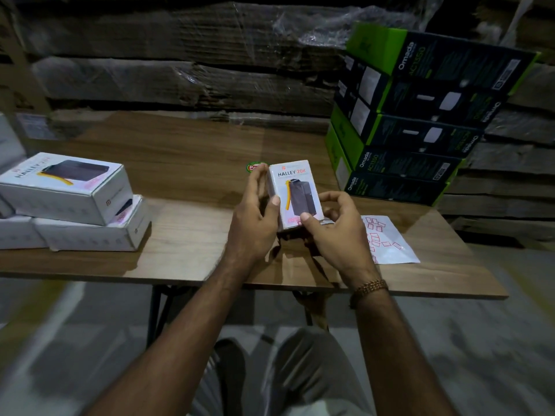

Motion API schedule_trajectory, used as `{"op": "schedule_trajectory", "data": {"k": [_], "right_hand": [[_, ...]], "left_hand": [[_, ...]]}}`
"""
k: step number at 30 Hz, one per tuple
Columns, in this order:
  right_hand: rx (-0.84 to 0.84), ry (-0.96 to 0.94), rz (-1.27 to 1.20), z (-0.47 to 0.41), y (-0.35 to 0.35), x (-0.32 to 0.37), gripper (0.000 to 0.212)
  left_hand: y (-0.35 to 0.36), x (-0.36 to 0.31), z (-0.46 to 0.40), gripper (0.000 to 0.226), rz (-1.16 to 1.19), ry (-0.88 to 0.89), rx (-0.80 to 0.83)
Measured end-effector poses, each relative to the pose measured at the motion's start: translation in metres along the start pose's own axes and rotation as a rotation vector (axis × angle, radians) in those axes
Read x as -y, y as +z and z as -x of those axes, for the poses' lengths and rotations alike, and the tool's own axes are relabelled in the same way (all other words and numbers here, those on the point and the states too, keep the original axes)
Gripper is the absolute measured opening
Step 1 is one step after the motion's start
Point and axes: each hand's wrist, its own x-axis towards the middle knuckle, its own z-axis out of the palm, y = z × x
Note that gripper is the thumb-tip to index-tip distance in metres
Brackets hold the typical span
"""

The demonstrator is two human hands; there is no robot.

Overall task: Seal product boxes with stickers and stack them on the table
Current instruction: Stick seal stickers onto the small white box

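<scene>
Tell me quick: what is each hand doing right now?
Left hand: holds the white Halley 20K box by its left side.
Right hand: grips the same box at its lower right corner.

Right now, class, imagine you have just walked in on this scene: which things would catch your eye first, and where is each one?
First, the small white Halley 20K product box, held upright above the middle of the brown wooden table by the left hand and right hand. Next, the tall stack of black-and-green Omada cartons at the table's far right. Then the pile of white product boxes on the left.
</scene>
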Motion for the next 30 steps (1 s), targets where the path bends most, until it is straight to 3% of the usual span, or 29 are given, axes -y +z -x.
{"op": "schedule_trajectory", "data": {"k": [7,14,17,30], "right_hand": [[0.042,-0.069,0.08,-0.006,-0.002,-0.007,0.051],[0.015,-0.126,0.078,-0.003,0.001,-0.011,0.089],[0.025,-0.16,0.093,-0.003,0.001,-0.012,0.081],[0.069,-0.17,0.319,-0.013,-0.002,-0.009,0.082]], "left_hand": [[-0.001,-0.015,0.006,0.087,-0.064,0.11,-0.008],[0.002,-0.023,0.013,0.107,-0.171,0.205,-0.006],[0.001,-0.02,0.01,0.107,-0.176,0.184,-0.004],[-0.001,-0.004,0.004,0.101,-0.179,0.008,0.155]]}}
